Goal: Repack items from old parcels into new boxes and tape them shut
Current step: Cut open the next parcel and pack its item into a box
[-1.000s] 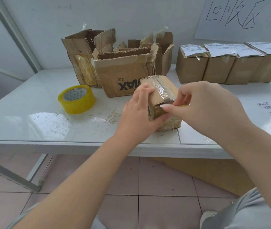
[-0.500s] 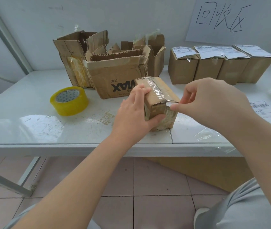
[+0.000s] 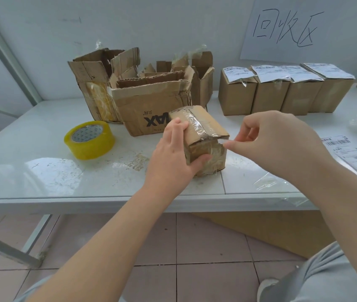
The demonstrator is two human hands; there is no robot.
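A small worn cardboard parcel (image 3: 203, 131), wrapped in clear tape, stands on the white table (image 3: 42, 171) near its front edge. My left hand (image 3: 173, 158) grips its left side, fingers over the top and thumb on the near face. My right hand (image 3: 273, 144) is at the parcel's right corner, where thumb and forefinger pinch the torn end of the clear tape (image 3: 225, 142). A yellow tape roll (image 3: 89, 139) lies flat to the left.
Torn open old boxes (image 3: 149, 105) stand behind the parcel. A row of several sealed boxes with labels (image 3: 282, 92) lines the back right. Shipping labels (image 3: 352, 153) and clear plastic film (image 3: 282, 184) lie at the right. A handwritten sign (image 3: 304, 29) hangs on the wall.
My right hand has slid from the parcel's near face to its right corner, drawing the tape end with it. The view shifted slightly; the parcel stays put.
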